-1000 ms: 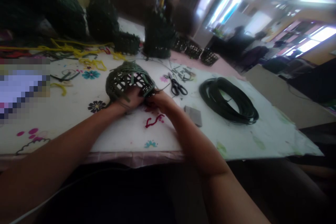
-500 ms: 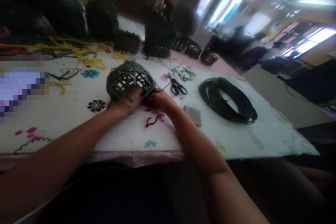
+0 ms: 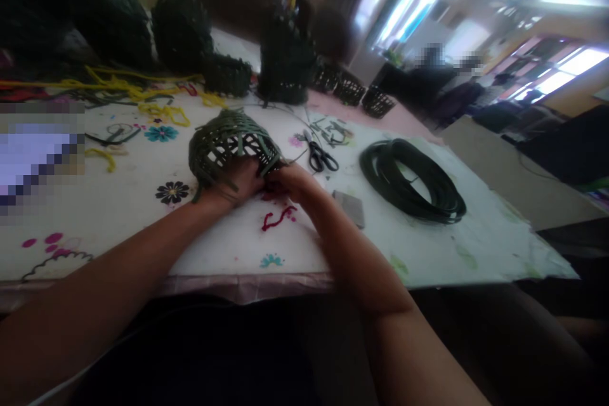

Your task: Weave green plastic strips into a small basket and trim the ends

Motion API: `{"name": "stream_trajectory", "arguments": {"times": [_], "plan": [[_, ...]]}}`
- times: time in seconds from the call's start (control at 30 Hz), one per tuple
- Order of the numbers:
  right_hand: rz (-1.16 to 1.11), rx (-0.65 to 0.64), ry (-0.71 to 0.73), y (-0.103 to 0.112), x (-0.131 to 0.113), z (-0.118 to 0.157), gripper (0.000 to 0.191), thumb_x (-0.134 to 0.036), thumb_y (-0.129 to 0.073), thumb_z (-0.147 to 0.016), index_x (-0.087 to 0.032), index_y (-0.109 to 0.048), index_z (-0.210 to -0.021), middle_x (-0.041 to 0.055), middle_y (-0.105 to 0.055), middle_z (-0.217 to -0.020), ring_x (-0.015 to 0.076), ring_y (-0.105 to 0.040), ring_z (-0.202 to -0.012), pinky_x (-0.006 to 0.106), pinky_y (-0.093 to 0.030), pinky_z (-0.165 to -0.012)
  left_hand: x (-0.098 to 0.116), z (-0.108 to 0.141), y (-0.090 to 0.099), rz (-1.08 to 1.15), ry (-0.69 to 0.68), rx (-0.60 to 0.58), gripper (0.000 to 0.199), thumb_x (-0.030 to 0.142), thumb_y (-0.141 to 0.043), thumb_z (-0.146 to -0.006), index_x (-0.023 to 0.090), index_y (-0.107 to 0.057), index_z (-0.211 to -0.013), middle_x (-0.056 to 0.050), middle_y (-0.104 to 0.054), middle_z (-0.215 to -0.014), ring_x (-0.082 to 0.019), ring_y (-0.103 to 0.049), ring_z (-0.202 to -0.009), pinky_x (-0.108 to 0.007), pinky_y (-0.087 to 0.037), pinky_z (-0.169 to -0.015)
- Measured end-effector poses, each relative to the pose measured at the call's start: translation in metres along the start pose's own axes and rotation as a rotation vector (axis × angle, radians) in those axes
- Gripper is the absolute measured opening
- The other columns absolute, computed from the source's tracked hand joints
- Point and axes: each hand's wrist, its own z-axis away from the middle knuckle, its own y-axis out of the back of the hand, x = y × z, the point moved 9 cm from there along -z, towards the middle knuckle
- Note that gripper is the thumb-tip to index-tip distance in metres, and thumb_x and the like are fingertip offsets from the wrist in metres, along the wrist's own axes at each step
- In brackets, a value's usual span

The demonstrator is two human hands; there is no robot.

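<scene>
A dark green woven basket (image 3: 228, 130) lies tipped on its side, its open mouth facing me and loose strip ends sticking out of the rim. My left hand (image 3: 245, 177) reaches into the mouth and is closed on the lower right of the rim; its fingertips are partly hidden. My right hand (image 3: 288, 181) is closed on the same side of the rim from outside, fingers bent and dim in shadow. Just below the hands a dark red twisted cord (image 3: 278, 219) lies on the white patterned tablecloth (image 3: 204, 247).
Black-handled scissors (image 3: 321, 155) lie right of the basket, near cut strip pieces (image 3: 330, 131). Farther right is a coil of dark green strip (image 3: 412, 181), with a flat grey block (image 3: 349, 208) nearer me. Finished baskets (image 3: 288, 57) and yellow cord (image 3: 164, 113) are at the back.
The basket has shifted very slightly left, and its rim is turned a little. Both hands stay at the lower right of the rim.
</scene>
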Motion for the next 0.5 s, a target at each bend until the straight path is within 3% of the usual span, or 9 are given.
{"name": "stream_trajectory", "arguments": {"times": [0.23, 0.5], "plan": [[-0.011, 0.011, -0.015, -0.0003, 0.0015, -0.0002, 0.024, 0.003, -0.051, -0.066, -0.018, -0.054, -0.076, -0.0077, -0.045, -0.048, 0.0094, -0.045, -0.042, 0.031, -0.058, -0.045, 0.0013, 0.0037, 0.003, 0.018, 0.05, -0.019, 0.028, 0.024, -0.056, -0.085, 0.009, -0.073, -0.101, -0.018, -0.074, -0.102, -0.031, -0.068, -0.093, -0.04, -0.053, -0.084], [-0.018, 0.018, -0.032, -0.0004, 0.0039, -0.0005, 0.025, 0.004, -0.054, -0.064, -0.019, -0.056, -0.076, -0.0066, -0.048, -0.049, 0.0097, -0.046, -0.042, 0.033, -0.059, -0.047, -0.0004, 0.0031, 0.0037, 0.044, 0.073, 0.0, 0.03, 0.024, -0.056, -0.087, 0.01, -0.071, -0.109, -0.017, -0.073, -0.109, -0.033, -0.067, -0.104, -0.04, -0.052, -0.093]]}}
